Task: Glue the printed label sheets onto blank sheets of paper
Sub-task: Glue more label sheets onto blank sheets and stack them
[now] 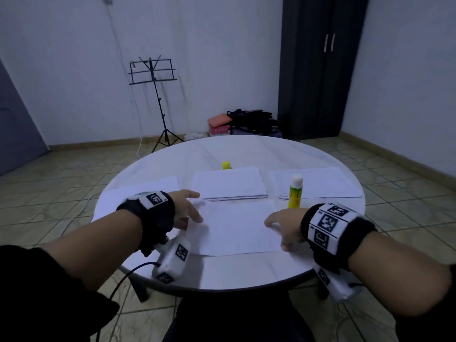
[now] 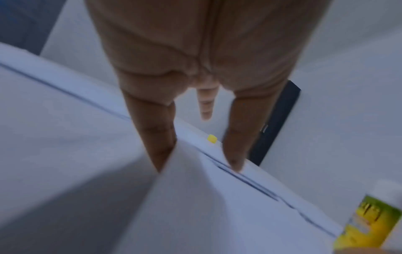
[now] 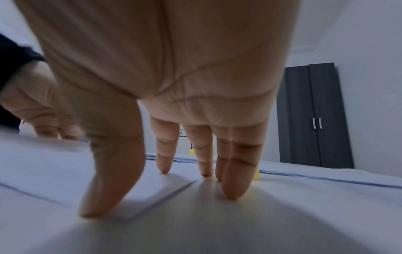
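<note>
I see both hands flat-fingered: right hand (image 1: 283, 229) presses the sheet (image 1: 237, 228); left hand (image 1: 187, 208) apparently lifts its corner.

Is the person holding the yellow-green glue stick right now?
No. The yellow-green glue stick stands upright on the round white table, beyond the right hand, untouched, while both hands rest on a white paper sheet.

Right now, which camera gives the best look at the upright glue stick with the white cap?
The head view: the glue stick stands whole and upright on the table, beyond the right hand. The left wrist view catches only its blurred yellow-green label at the frame's corner. The right wrist view shows just a yellow sliver behind the fingers.
</note>
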Demonstrator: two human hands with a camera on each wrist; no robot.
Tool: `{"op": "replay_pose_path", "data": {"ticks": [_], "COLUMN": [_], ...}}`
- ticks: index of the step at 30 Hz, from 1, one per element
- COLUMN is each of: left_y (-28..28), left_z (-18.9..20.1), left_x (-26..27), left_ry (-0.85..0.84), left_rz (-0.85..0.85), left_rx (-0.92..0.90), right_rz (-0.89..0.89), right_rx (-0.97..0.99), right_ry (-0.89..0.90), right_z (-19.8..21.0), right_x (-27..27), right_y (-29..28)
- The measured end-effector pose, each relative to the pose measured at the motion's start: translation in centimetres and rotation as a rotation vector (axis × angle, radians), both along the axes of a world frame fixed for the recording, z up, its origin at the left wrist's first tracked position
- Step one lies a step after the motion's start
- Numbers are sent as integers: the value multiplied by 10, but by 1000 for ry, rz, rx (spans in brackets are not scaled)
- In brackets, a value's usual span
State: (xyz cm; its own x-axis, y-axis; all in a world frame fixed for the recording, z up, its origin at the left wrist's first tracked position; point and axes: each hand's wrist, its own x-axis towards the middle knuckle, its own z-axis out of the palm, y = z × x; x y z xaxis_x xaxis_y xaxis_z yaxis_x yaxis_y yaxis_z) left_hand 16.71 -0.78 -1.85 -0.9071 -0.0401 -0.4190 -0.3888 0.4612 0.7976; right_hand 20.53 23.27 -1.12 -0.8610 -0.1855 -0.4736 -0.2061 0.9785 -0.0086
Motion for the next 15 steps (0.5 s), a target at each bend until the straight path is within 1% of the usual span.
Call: {"op": "replay_pose_path", "data": {"ticks": [2,3,5,8,9,12,14,15], "left_y": [-2,-3,-4,-9,-13,-26,-33,-36], "left_z": [-4,-8,-8,7,11,17,17,15], "left_x": [12,15,22,28,28,23,14,6], "left_ry": [10,26,93,271,330,407,426,432], "left_rz": [-16,-35,-97,-188,-189,-131,-101,-79], "left_rx": [26,2,-105,-287,-293,-162,-147,-146], "right_rz": [-13,-27,-68,-156,-193,-310,-387,-393], "right_rx": [-30,-58,-138,-313,-377,-541,-595,-596], "right_ry": [0,-9,-21,12,20,43,68,93], "right_z": [1,1,1,2,1,-3,-3,-1], "right_x": [5,5,9,8,5,-7,-16,-20], "right_y": [2,3,5,6,5,0,-6,-10]}}
